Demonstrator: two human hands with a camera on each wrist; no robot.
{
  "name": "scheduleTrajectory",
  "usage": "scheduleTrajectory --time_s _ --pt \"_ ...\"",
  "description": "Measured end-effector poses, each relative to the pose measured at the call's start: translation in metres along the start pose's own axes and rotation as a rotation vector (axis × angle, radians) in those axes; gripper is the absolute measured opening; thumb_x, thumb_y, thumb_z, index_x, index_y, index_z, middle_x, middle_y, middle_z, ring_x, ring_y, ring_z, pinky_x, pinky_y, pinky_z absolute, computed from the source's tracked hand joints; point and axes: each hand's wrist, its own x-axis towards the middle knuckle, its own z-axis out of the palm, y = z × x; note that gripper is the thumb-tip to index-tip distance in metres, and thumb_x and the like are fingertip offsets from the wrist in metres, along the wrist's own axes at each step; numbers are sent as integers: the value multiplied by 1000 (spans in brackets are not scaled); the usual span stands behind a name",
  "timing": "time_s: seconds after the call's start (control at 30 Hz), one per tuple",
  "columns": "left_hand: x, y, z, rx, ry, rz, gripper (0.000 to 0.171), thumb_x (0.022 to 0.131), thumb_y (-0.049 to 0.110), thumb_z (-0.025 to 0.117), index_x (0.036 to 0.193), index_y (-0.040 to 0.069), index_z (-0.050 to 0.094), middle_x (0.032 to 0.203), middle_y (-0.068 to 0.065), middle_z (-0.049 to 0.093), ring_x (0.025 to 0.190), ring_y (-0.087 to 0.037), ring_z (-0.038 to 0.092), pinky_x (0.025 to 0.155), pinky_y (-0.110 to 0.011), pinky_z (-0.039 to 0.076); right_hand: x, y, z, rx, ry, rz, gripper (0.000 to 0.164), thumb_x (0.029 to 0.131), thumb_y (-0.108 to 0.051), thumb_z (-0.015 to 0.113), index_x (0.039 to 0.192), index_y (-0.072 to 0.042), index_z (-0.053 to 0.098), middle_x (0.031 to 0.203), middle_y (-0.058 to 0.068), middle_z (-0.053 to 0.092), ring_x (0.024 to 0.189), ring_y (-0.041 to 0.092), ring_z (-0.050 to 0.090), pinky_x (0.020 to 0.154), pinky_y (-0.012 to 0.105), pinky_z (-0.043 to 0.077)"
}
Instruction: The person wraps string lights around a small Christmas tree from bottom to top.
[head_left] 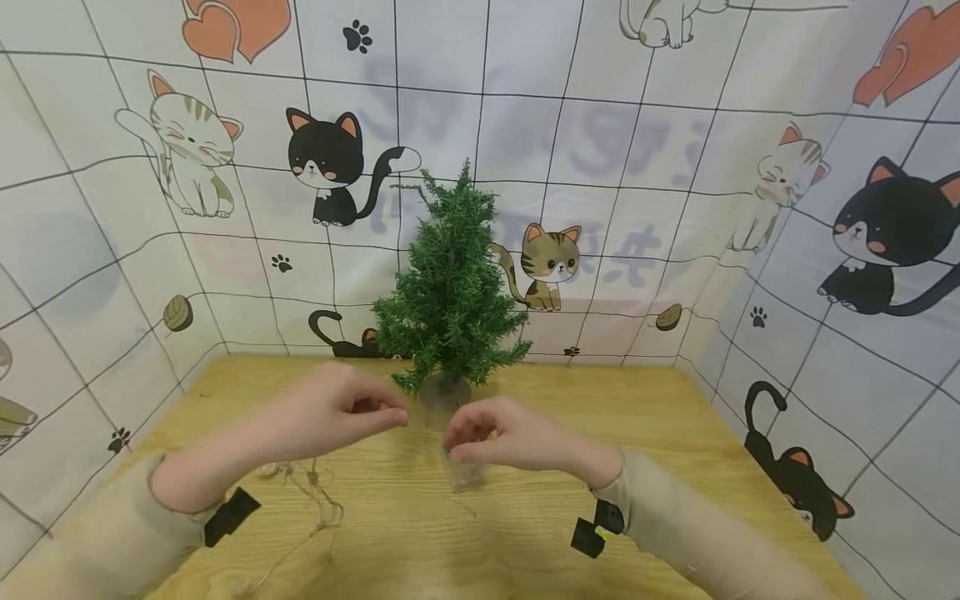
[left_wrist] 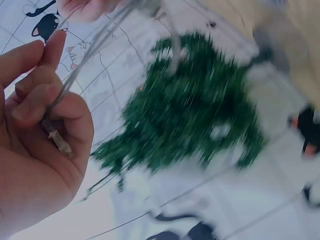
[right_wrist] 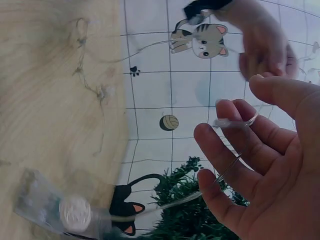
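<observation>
Logged from my remote station, by descending size: one white backdrop (head_left: pixel 480 67), printed with a black grid, cats, hearts and paw marks, standing behind and at both sides; one wooden table (head_left: pixel 600 417), pale grain; one small green artificial tree (head_left: pixel 457 283), upright near the table's back edge on a round grey base; two beige sleeves (head_left: pixel 697 525), one entering from each lower corner; two black wrist cameras (head_left: pixel 232 517), one per wrist; one left hand (head_left: pixel 333 408), in front of the tree, its fingers curled around a pale cord (right_wrist: pixel 175 202), a knotted end lying against the palm; one right hand (head_left: pixel 510 437), just beside the left and apart from it, its fingers loosely curled with the same kind of strand threaded across and around them, thumb tip away from the index in the right wrist view; one clear packet (head_left: pixel 465 477) below the right hand; one loose tangle of knotted string (head_left: pixel 322 496) on the table, on the left; one pale round piece (right_wrist: pixel 75 212) at the cord's lower end, blurred, and I cannot tell what it is.
</observation>
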Motion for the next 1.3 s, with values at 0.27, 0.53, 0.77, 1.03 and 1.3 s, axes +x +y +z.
scheduleTrajectory --time_s 0.27,0.53,0.77,1.03,1.3 --pt "12 27 -56 271 31 31 16 97 22 61 84 25 70 62 13 49 49 -4 38 49 -26 36 18 -31 -38 -133 88 9 28 94 -17 64 121 -8 63 109 0 66 84 18 66 70 31 53" --pt "26 44 -84 541 116 14 16 96 23 63 81 27 70 64 13 55 50 -7 43 49 -31 36 39 -45 -67 -306 176 53 24 96 -19 62 119 -12 66 91 -4 69 77 21 65 65 32 48" --pt "37 51 -90 684 152 16 17 95 22 63 79 25 69 67 10 56 53 -8 45 48 -32 36 51 -45 -91 -494 245 62 17 97 -14 59 107 -11 72 95 1 71 74 11 60 64 33 45" --pt "51 51 -91 760 174 -47 14 96 22 61 87 22 72 81 6 64 55 -11 49 44 -33 37 53 -36 -110 -495 298 83 18 97 -16 61 108 -9 72 96 3 71 80 16 63 69 34 48" --pt "68 46 -81 758 192 -36 16 96 18 60 84 20 70 75 5 59 54 -15 48 46 -32 38 34 -25 -122 -421 315 157 20 96 -16 60 109 -6 72 90 5 71 79 17 65 70 35 51"
